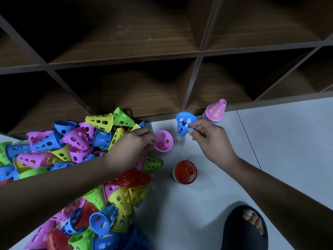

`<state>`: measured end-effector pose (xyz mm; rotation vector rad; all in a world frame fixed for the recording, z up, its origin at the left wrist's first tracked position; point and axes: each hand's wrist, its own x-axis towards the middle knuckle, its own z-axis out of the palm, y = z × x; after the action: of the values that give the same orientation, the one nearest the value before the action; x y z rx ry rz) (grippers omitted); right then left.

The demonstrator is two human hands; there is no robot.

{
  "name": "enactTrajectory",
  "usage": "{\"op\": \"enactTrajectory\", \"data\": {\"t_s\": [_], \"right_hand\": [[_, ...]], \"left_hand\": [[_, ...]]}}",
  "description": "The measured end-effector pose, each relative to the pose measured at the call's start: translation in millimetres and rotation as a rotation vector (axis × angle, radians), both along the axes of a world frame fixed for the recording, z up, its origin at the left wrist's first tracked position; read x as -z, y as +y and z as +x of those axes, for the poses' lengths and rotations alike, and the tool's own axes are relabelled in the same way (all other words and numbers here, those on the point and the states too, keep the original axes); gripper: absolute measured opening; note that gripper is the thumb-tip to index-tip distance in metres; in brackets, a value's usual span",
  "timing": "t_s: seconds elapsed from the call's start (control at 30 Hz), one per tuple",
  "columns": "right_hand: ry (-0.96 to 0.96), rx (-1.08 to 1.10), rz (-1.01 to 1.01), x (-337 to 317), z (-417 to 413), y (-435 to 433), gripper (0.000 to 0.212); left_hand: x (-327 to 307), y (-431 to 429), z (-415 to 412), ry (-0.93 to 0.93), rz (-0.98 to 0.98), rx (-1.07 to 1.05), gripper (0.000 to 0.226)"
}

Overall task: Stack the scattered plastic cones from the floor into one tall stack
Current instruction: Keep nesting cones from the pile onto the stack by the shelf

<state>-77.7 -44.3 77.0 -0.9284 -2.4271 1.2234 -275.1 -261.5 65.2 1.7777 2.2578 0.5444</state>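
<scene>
1. The right grip (211, 141) pinches a blue cone (185, 124) by its wall between thumb and fingertips. The cone's long axis runs 12 to 6 o'clock in the head view, with the wide mouth at 12 and the narrow end at 6, clear of the floor (270, 141).
2. The pink-topped stack (216, 110) stands just beside this grip at 1 o'clock, narrow end up. The held cone is therefore upside down relative to it and would likely need turning over before it can seat.
3. A 2nd stack, the red-topped stack (185, 172), stands on the floor at 7 o'clock from the right grip, a little farther off. Since the task wants 1 tall stack, these 2 will probably have to be merged.
4. The left grip (135, 143) is curled round the narrow end of a pink cone (163, 140), whose open mouth faces 3 o'clock, toward the right grip. The red-topped stack lies at 5 o'clock from it.
5. The right grip is nearer the pink-topped stack. The 2 grips are about equally near the red-topped one.
6. The loose pile of cones (72, 150) spreads from 9 to 7 o'clock under the left forearm, so much remains to be stacked.
7. The wooden shelf unit (126, 60) rises right behind the pink-topped stack at 12 o'clock, and could be knocked. A slippered foot (246, 230) rests at 5 o'clock, apart from both stacks.
</scene>
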Motion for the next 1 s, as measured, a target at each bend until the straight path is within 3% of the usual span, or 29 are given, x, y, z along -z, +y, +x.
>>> {"op": "enactTrajectory", "data": {"t_s": [0.1,0.27,0.53,0.7,0.8,0.9,1.0], "right_hand": [[0.050,0.042,-0.113,-20,17,-10,0.004],[0.114,0.073,-0.253,-48,39,-30,0.021],[0.148,0.064,-0.725,-46,66,-50,0.039],[-0.030,0.029,-0.810,-25,78,-55,0.040],[-0.142,0.068,-0.762,-9,81,-56,0.039],[-0.198,0.075,-0.733,1,83,-57,0.040],[-0.265,0.077,-0.667,7,85,-59,0.034]], "left_hand": [[-15,-1,2,-0.025,0.067,0.009,0.011],[-39,-7,10,-0.149,0.142,-0.070,0.017],[-66,-22,27,-0.660,0.185,-0.351,0.024],[-74,-24,47,-1.015,0.185,-0.388,0.036],[-75,-20,67,-1.165,0.173,-0.412,0.039],[-64,-18,86,-1.228,0.051,-0.368,0.037],[-49,-14,98,-1.161,-0.037,-0.342,0.036]]}}
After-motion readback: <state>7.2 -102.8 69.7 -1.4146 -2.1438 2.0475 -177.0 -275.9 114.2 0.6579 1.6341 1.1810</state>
